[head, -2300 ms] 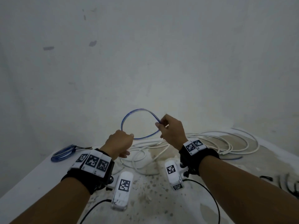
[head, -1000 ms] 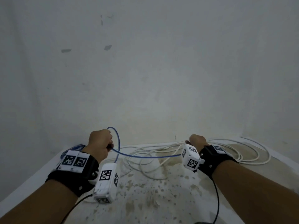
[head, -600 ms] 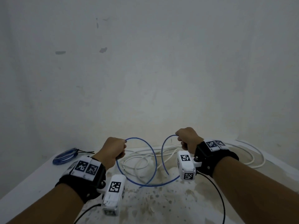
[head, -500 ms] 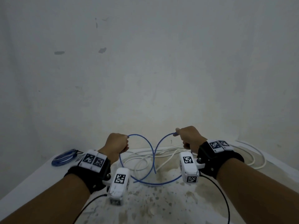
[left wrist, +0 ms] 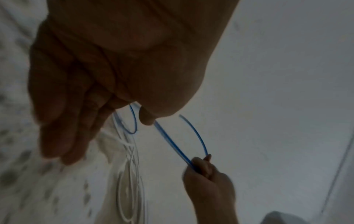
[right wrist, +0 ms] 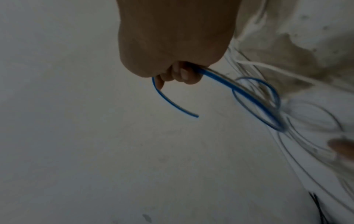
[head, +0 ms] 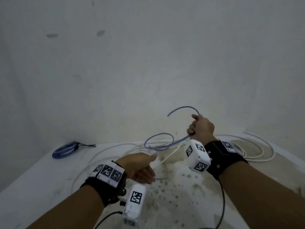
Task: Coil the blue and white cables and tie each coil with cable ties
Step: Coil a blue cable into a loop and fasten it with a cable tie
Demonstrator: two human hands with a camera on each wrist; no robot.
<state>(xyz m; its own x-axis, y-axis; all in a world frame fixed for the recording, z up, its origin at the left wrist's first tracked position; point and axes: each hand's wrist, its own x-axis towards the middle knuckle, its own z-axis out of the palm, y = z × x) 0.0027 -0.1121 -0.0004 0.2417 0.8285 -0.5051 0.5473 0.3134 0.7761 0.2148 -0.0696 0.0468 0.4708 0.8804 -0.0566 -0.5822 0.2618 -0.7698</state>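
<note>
Right hand [head: 200,127] is fisted around the blue cable [head: 159,143], held up off the table [head: 29,184] in front of the wall [head: 148,55]. Short free end arcs up and left out of the top of the fist, touching nothing. The longer run leaves the bottom of the fist, goes down-left and forms one small loop just above the white cable [head: 257,156].

Left hand [head: 140,166] has fingers extended and relaxed, holding nothing. Fingertips sit right at the lower edge of the blue loop; contact probably not made, but motion blur makes it hard to call.

White cable lies loose and uncoiled across the back of the table, from middle out toward the right rear edge, strands overlapping. Blue loop hangs over its left part.

Finished blue coil [head: 66,150] lies at far left rear near the table edge, black cable tie [head: 85,145] tails sticking out right. Well apart from both hands.

Stained bare table surface in front of the wrists, toward the near edge.
</note>
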